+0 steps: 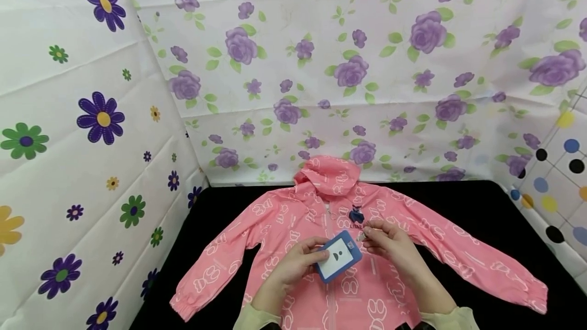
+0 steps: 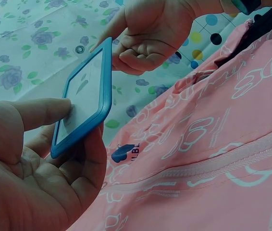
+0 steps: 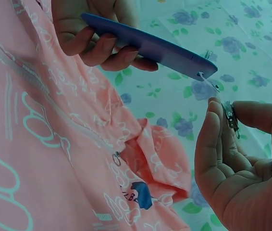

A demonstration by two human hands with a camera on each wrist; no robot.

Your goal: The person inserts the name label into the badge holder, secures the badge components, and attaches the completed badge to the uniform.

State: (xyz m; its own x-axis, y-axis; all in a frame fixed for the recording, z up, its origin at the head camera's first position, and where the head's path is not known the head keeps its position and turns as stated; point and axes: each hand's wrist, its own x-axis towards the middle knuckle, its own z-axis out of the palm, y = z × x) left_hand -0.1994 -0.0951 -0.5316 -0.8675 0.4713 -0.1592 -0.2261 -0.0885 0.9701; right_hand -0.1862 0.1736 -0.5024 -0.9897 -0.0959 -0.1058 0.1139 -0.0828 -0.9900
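Note:
A blue-framed badge holder with a white face and a dark printed mark is held in my left hand, thumb on the front and fingers behind. From a hole at its corner runs a thin clear strap to a small metal clip. My right hand pinches that clip between thumb and fingertips, beside the badge holder's upper right corner. Both hands are above a pink hooded jacket with white outline prints and a front zipper. A dark blue emblem marks its chest.
The jacket lies spread on a black cloth surface, sleeves out to both sides and hood at the back. Flower-printed white sheets stand behind and at the left; a dotted sheet is at the right.

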